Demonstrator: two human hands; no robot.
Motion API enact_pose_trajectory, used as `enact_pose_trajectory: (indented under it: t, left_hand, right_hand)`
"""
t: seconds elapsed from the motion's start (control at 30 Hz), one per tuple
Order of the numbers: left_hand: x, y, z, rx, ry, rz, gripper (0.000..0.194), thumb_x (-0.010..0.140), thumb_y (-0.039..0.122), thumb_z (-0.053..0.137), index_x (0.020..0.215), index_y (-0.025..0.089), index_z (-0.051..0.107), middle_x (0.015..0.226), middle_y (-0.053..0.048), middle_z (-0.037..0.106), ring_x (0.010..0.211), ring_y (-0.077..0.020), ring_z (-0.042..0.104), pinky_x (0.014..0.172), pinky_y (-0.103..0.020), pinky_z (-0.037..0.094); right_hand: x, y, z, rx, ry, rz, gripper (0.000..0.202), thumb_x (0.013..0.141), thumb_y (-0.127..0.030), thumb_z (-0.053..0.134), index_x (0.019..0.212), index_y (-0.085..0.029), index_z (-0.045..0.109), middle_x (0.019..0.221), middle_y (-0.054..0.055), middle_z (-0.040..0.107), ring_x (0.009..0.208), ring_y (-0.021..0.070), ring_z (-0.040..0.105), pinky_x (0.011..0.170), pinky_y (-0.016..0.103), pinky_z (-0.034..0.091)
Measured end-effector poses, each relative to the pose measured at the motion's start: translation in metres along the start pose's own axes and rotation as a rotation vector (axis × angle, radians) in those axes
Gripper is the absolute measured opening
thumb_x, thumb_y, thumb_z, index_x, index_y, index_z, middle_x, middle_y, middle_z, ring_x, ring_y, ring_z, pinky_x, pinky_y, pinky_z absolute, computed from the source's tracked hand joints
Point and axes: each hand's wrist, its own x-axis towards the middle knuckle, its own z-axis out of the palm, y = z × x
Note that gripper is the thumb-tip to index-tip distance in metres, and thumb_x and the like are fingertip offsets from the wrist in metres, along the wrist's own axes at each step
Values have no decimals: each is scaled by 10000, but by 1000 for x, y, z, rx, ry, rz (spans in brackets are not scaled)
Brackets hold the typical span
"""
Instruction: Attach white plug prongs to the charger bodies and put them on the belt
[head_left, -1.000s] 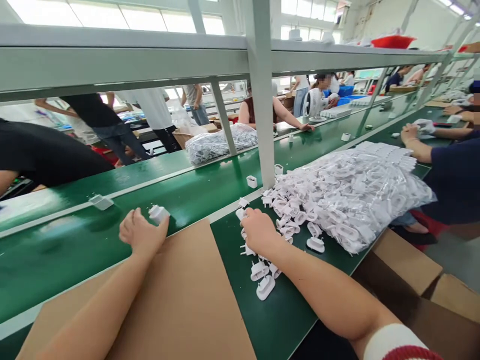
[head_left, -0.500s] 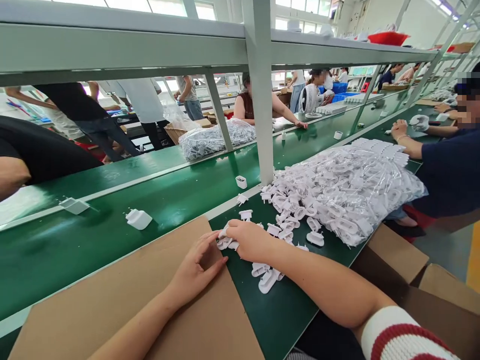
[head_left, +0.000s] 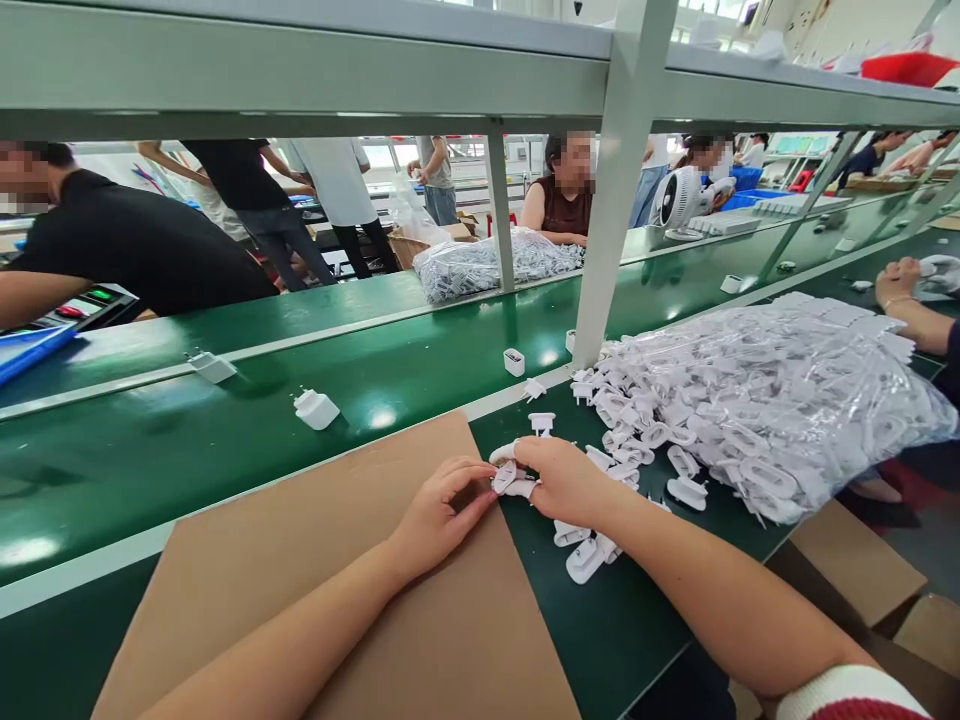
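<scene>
Item: white oval plug pieces [head_left: 517, 488], a few together, at my right fingertips, above the edge where cardboard meets green.
Right hand [head_left: 566, 485]: thumb and fingers closed on those pieces, back of the hand upward.
Left hand [head_left: 439, 515]: over the cardboard, thumb and forefinger curved towards each other with a small gap, tips at the near side of the same pieces; whether they grip, I cannot tell.
Cardboard sheet [head_left: 337, 600]: flat, beneath my left fingers and forearm.
Green worktop [head_left: 600, 630]: under and to the right of my right fingers.
Loose plug pieces [head_left: 589, 560]: scattered before, behind and right of my right fingers, some with pins showing.
Clear plastic bag [head_left: 795, 400]: packed with more such white pieces, lying right of my right fingers, its contents spilling towards them.
Green belt [head_left: 247, 460]: beyond the fingers of both hands.
White charger [head_left: 316, 408]: on the belt, forward and left of my left fingers, pins outward.
Second charger [head_left: 213, 367]: farther left, at the belt's far strip.
White housing [head_left: 514, 362]: on the belt, straight beyond my fingers, hollow end up.
Grey post [head_left: 615, 200]: beyond my right fingers, meeting the shelf [head_left: 300, 75] overhead.
Co-worker's hand [head_left: 898, 280]: far right of my fingers, past the bag.
White fan [head_left: 677, 195]: across the belt, forward and right.
</scene>
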Motion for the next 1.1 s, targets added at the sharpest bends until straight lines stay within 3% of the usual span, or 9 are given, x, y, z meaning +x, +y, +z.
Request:
enact_pose_trajectory:
  t: [0.17, 0.4, 0.6, 0.7, 0.8, 0.9, 0.97, 1.1]
  left_hand:
    - [0, 3, -1, -14, 0, 11, 189, 1034, 272, 681, 1216, 275, 730, 1170, -59, 748, 1085, -209, 698, 966, -349, 598]
    - [0, 7, -3, -23, -10, 32, 191, 1024, 217, 687, 1204, 275, 714, 1153, -37, 737, 1070, -181, 691, 974, -315, 578]
    - [1, 5, -2, -38, -6, 26, 156, 1025, 217, 668, 1168, 258, 715, 1148, -51, 749, 1065, -194, 696, 949, -323, 581]
    - [3, 5, -2, -38, -34, 0, 169, 1027, 251, 671, 1192, 248, 705, 1156, -58, 751, 1072, -203, 695, 955, -337, 581]
    - [3, 6, -2, 8, -103, -21, 257, 1023, 293, 674, 1275, 253, 693, 1222, -73, 739, 1132, -224, 684, 1012, -369, 572]
    - [0, 6, -2, 42, -151, -53, 390, 1004, 348, 688, 1387, 277, 659, 1349, -82, 702, 1256, -253, 647, 1102, -406, 538]
    - [-1, 3, 0, 36, -64, -103, 447, 990, 389, 695, 1420, 282, 635, 1408, -82, 676, 1307, -267, 626, 1128, -422, 523]
    - [20, -20, 0, 110, 297, -270, 449, 948, 454, 704, 1341, 243, 658, 1368, -98, 685, 1252, -297, 644, 1097, -472, 522]
  right_hand:
    - [-1, -2, 0, 1, 1, -24, 137, 911, -80, 648, 947, -212, 658, 942, 25, 676, 820, 167, 593, 678, 268, 360]
    - [-5, -6, -2, -35, -38, -39, 296, 753, 62, 604, 827, -213, 525, 866, -24, 548, 667, 123, 414, 578, 261, 269]
    - [-6, -4, -2, 116, 9, -42, 199, 844, -28, 622, 856, -219, 570, 875, 1, 621, 750, 153, 548, 639, 270, 388]
    - [-3, -1, -1, 247, 85, -52, 268, 845, -25, 610, 1012, -229, 659, 982, 31, 679, 888, 183, 649, 772, 305, 506]
    - [0, 4, -1, 326, 224, 30, 443, 803, -33, 628, 1196, -234, 669, 1153, 68, 664, 934, 188, 676, 858, 356, 566]
    - [3, 9, -3, 366, 275, 162, 450, 777, -73, 668, 1200, -224, 665, 1176, 80, 691, 957, 208, 696, 913, 405, 589]
    - [3, 11, -5, 381, 283, 216, 413, 776, -107, 683, 1170, -232, 664, 1156, 74, 716, 999, 232, 705, 945, 436, 586]
    - [5, 11, -8, 478, 359, 223, 363, 799, -178, 664, 1156, -235, 627, 1272, 103, 654, 1003, 222, 703, 901, 416, 589]
